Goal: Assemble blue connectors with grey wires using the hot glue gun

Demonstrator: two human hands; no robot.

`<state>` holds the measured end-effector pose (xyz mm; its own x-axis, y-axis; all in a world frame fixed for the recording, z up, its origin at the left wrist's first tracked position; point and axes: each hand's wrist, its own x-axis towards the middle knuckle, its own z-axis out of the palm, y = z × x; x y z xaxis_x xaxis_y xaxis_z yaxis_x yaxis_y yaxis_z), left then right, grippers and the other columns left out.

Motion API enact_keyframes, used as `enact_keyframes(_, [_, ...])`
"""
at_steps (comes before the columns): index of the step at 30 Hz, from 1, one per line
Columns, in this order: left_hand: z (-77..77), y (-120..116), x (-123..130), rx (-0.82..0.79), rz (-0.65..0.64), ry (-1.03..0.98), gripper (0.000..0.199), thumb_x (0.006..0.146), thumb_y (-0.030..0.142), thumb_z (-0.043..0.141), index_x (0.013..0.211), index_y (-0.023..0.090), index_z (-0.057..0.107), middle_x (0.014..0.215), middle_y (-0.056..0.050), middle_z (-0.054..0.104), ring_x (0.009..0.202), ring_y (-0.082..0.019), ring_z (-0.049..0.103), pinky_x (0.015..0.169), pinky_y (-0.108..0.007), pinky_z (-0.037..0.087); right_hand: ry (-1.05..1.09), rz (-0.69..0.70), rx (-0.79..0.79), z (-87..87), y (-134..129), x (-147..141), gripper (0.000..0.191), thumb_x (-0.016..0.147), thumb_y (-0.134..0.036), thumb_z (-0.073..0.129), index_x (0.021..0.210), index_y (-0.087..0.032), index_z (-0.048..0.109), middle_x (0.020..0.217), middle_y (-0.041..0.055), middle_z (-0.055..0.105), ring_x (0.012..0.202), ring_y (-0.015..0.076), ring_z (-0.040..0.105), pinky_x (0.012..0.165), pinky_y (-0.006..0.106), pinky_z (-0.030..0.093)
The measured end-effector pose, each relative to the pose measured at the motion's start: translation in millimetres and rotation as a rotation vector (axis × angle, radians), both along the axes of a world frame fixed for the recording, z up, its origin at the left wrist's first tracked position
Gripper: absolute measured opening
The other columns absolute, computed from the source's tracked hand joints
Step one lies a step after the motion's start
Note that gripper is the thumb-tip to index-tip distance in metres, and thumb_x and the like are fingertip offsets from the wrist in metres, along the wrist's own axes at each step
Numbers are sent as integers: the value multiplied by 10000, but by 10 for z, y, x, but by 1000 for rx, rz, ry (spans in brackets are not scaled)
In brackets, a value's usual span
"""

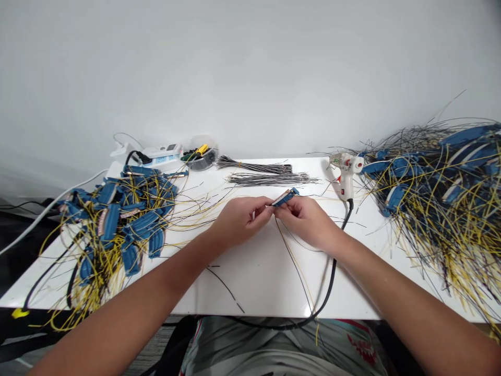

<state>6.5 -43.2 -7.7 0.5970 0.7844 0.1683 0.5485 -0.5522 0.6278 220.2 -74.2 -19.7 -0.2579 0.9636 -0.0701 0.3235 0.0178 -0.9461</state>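
Left pile: I see a heap of flat blue plastic connectors [111,224] snarled in thin yellow and black wires [94,271], spilling over the edge of the glossy white worktop [254,292]. One snagged strand could drag the tangle off.

Power strip: a white plastic power strip [162,155] sits at the back, beside a clear round plastic tub [205,162] holding a yellow-handled tool.

Wire bundles: two loose sheaves of fine grey-and-black wires [254,167] lie straight and unbound, so a careless reach could scatter them.

Left hand: the bare left hand [239,219] is closed in a firm pinch on one end of the piece.

Connector: a small blue plastic connector [285,197] is held just above the worktop between both hands, trailing thin black and yellow leads [291,261]. Pulling too hard could tear a lead free.

Right hand: the bare right hand [307,222] pinches the other end, and a slip here could drop the piece.

Glue gun: a white and clear hot glue gun [346,175] stands upright. Its black rubbery cord [332,282] runs past the right forearm [376,266], which could catch it. I cannot tell whether the gun is hot.

Right pile: a larger, bristling heap of blue connectors and wires [438,183] crowds the gun, so stray wires could touch its nozzle.
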Motion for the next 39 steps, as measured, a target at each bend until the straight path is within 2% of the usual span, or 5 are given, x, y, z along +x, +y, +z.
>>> enact_keyframes(18, [-22,10,-4,5,4,10,262,1023,327,526,1018,229,769,760,30,696,658,-101,561,640,-225,404,-20,-7,-22,11,-5,0,262,966,-367,600,765,-218,522,665,-54,385,615,124,343,560,297,225])
enact_keyframes(24, [-14,8,4,4,6,2,266,1024,327,526,1029,231,774,756,33,695,648,-98,558,635,-224,404,7,-1,-14,10,0,-9,241,963,-361,605,778,-214,558,670,-52,417,619,124,362,569,297,232])
enact_keyframes(39, [1,10,-3,-10,13,14,277,1021,342,525,1050,234,778,760,27,701,655,-105,564,641,-229,404,-26,-7,5,-8,0,2,276,966,-376,597,756,-216,513,671,-53,405,625,123,362,578,295,237])
